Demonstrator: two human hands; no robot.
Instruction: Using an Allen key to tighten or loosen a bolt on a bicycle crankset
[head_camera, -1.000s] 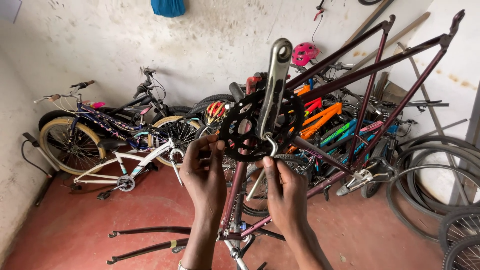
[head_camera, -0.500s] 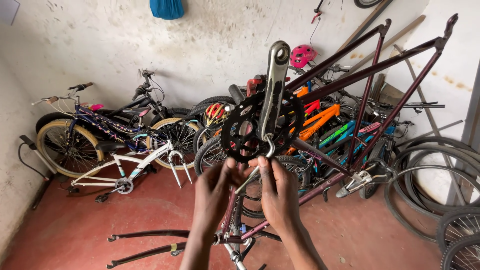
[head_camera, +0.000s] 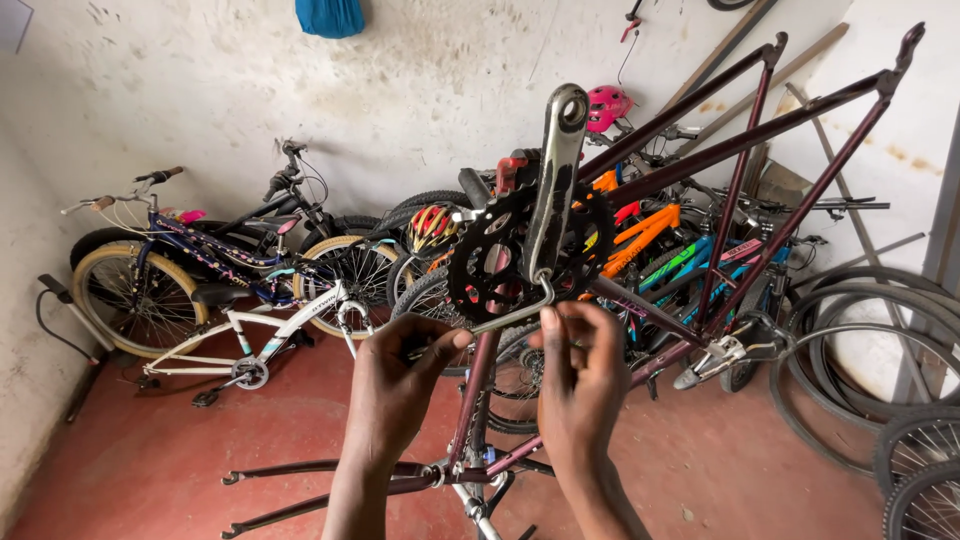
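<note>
One silver crank arm (head_camera: 556, 185) stands nearly upright, long axis tilted slightly right, its eye uppermost, on the black chainring (head_camera: 500, 258) of an upturned maroon frame (head_camera: 720, 200). A thin metal tool (head_camera: 510, 318) runs below it. The left hand (head_camera: 395, 395) pinches the tool's left end; the right hand (head_camera: 585, 385) fingers touch near the crank base, grip unclear. The bracket itself is hidden.
</note>
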